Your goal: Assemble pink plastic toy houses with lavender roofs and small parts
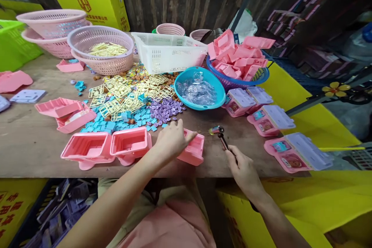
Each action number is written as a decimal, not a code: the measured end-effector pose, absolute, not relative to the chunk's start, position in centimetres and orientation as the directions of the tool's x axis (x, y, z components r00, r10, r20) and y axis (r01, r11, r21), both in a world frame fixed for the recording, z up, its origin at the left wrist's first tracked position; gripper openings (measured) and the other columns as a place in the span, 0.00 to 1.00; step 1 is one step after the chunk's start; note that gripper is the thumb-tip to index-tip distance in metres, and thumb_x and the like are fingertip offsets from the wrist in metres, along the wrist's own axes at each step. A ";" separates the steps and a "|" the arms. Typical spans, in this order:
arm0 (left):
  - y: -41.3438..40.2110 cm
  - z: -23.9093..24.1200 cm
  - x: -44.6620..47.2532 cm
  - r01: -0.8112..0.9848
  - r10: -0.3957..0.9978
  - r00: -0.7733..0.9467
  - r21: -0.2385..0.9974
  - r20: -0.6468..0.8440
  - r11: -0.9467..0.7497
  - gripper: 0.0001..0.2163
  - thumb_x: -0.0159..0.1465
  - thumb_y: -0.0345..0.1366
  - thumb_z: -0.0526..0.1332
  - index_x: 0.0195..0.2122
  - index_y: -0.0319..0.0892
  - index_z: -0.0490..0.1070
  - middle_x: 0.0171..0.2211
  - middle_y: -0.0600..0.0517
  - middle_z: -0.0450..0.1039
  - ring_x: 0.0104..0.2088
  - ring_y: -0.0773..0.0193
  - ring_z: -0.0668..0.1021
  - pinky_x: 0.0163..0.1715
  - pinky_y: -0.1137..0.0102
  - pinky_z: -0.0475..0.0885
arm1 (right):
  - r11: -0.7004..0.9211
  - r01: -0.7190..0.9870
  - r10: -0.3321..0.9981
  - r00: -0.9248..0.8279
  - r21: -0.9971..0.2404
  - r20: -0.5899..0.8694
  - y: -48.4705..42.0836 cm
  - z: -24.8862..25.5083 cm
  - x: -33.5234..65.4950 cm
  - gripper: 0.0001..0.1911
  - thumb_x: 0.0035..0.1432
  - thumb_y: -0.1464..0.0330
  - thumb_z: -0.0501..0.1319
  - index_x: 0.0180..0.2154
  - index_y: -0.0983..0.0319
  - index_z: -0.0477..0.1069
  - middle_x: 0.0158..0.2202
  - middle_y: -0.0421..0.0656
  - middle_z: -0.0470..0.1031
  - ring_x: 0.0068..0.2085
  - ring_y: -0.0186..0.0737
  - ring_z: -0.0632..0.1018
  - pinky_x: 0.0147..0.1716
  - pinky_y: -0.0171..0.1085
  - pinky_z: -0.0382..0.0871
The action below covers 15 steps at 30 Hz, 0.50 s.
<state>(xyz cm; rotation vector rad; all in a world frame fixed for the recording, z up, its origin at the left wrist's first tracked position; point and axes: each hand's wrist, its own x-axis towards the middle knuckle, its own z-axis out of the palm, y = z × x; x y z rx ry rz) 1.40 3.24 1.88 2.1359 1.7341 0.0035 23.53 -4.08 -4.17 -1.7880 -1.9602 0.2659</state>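
Note:
My left hand (171, 139) rests on top of a pink plastic toy case (193, 150) near the table's front edge, fingers curled over it and holding it down. My right hand (242, 168) grips the dark handle of a small hammer (219, 133), whose metal head hovers just right of that case. Two more open pink cases (87, 147) (130, 143) lie to the left of my left hand. Behind them sits a heap of small blue tiles (116, 122), purple round pieces (165, 110) and cream plastic frames (128, 93).
A teal bowl (216, 97) of clear pieces, a blue basket (261, 75) of pink parts, a white crate (168, 52) and pink baskets (101, 46) stand behind. Finished cases with purple lids (296, 153) lie at right. Yellow cartons surround the wooden table (29, 147).

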 end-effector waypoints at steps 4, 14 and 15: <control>2.2 1.1 2.4 0.949 0.897 0.264 0.262 -0.354 -0.176 0.33 0.61 0.41 0.51 0.63 0.31 0.42 0.57 0.30 0.56 0.51 0.45 0.71 0.43 0.61 0.67 | 0.286 0.815 0.949 -0.168 -0.503 0.266 -5.0 -1.5 22.2 0.16 0.63 0.68 0.47 0.47 0.63 0.68 0.41 0.47 0.78 0.40 0.41 0.79 0.36 0.35 0.72; 2.4 0.3 2.5 0.955 0.902 0.264 0.222 -0.340 -0.196 0.29 0.63 0.38 0.48 0.63 0.28 0.43 0.56 0.27 0.55 0.49 0.42 0.72 0.44 0.58 0.67 | 0.325 0.838 0.940 -0.233 -0.438 0.251 -5.6 -1.0 22.1 0.22 0.63 0.73 0.47 0.58 0.63 0.60 0.48 0.47 0.75 0.48 0.43 0.76 0.48 0.41 0.70; 2.4 0.3 2.5 0.955 0.901 0.262 0.226 -0.346 -0.191 0.30 0.63 0.38 0.48 0.63 0.28 0.43 0.56 0.27 0.55 0.50 0.42 0.72 0.44 0.57 0.67 | 0.326 0.834 0.940 -0.237 -0.445 0.245 -5.7 -0.9 22.2 0.22 0.63 0.73 0.47 0.58 0.62 0.60 0.49 0.46 0.74 0.49 0.42 0.75 0.49 0.41 0.70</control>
